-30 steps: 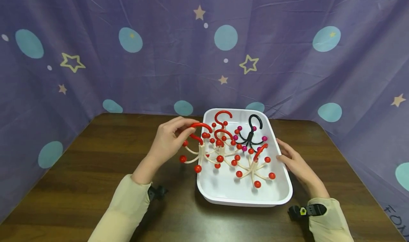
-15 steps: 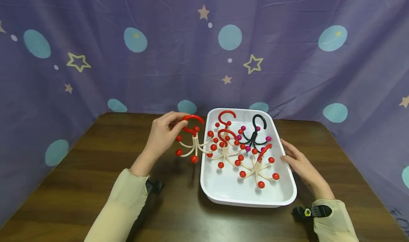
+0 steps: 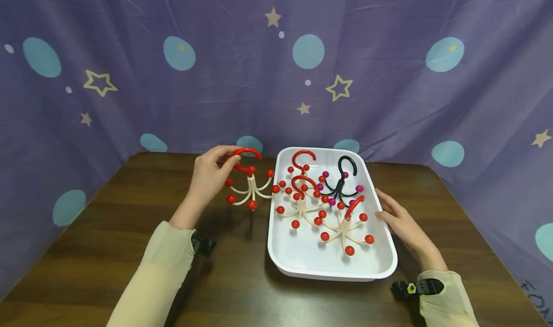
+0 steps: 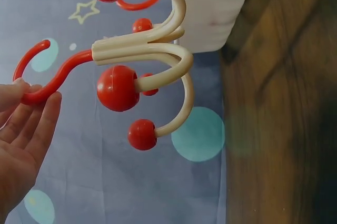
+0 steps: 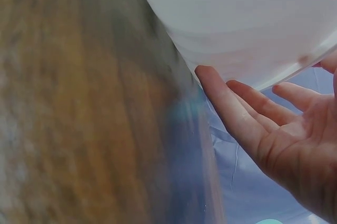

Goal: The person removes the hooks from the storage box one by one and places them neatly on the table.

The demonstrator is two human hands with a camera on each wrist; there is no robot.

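My left hand (image 3: pixel 207 175) pinches the red hook of a cream hook hanger (image 3: pixel 251 184) between thumb and fingers. The hanger's curved arms end in red balls; it is held up left of the white tray (image 3: pixel 321 265), above the table. In the left wrist view, the thumb and fingertips meet on the bend of the red hook (image 4: pixel 55 83). My right hand (image 3: pixel 406 228) rests against the tray's right side, the thumb at the rim. Its extended fingers touch the outer wall in the right wrist view. Several hangers with red hooks, like the front one (image 3: pixel 344 226), stand in the tray.
A black hook hanger (image 3: pixel 340 187) with magenta balls stands at the tray's back right. Brown wooden table (image 3: pixel 129 250) lies around the tray. A purple curtain (image 3: pixel 224 77) with stars and spots hangs behind the table's far edge.
My left hand has carried the hook hanger leftward and up, from over the tray's left side out beyond its rim. My right hand has stayed at the tray's side.
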